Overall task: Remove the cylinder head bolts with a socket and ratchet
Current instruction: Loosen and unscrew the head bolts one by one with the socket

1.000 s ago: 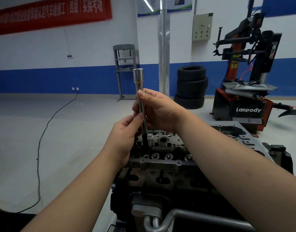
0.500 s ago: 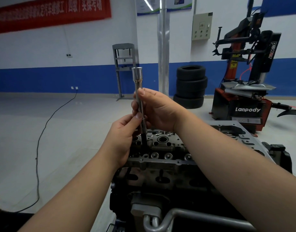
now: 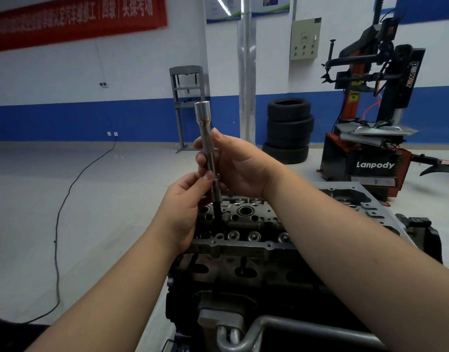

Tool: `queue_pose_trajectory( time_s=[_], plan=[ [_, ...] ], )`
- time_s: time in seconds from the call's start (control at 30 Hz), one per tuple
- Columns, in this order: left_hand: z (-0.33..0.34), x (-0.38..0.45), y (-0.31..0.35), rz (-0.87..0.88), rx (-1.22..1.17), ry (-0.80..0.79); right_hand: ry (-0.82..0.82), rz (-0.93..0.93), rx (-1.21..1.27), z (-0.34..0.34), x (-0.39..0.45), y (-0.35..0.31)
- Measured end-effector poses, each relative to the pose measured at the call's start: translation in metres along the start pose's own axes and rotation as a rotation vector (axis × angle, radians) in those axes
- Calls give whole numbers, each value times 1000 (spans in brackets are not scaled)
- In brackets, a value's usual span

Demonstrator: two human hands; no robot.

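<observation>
**Long bolt comes up out of cylinder head, held in both hands**

A person's right hand (image 3: 240, 166) curls its fingers round the upper part of a long silver extension bar (image 3: 208, 153), which stands nearly upright over the cylinder head (image 3: 246, 219) of a stripped engine. Just below and in front of that hand, the left hand (image 3: 185, 207) pinches the same tool between thumb and fingers where the bar meets its lower sleeve. The wide socket end (image 3: 202, 110) stands clear above the right hand's fingertips, with no ratchet fitted to it. Beneath the left thumb a dark shank, most likely a head bolt (image 3: 217, 217), runs down to the near left end of the head; whether its tip is free of the hole cannot be told.

The step in hand appears to be drawing out a bolt already loosened, by hand and without the ratchet. The next move likely calls for a straight upward pull that keeps the shank in line with its bore, then parting bolt from tool and setting it aside. Further right of both hands, more bores run along the head. A stack of tyres (image 3: 288, 130) and a tyre changer (image 3: 370, 138) stand well beyond.
</observation>
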State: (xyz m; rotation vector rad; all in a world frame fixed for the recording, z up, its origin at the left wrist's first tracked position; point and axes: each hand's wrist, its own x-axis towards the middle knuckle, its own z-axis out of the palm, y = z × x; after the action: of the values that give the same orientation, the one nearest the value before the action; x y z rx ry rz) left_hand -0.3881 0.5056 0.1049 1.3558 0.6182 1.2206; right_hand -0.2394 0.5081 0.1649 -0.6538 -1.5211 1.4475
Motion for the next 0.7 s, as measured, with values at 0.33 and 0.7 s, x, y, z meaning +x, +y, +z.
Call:
queue_pose_trajectory(
  time_s=[0.33,0.7],
  plan=[
    [-4,4,-2,-32,-17,-52,-15,-15,-13,1,-1,-2],
    [-1,1,-1,9,-9,33,15,-71,-20,1,1,1]
  ],
)
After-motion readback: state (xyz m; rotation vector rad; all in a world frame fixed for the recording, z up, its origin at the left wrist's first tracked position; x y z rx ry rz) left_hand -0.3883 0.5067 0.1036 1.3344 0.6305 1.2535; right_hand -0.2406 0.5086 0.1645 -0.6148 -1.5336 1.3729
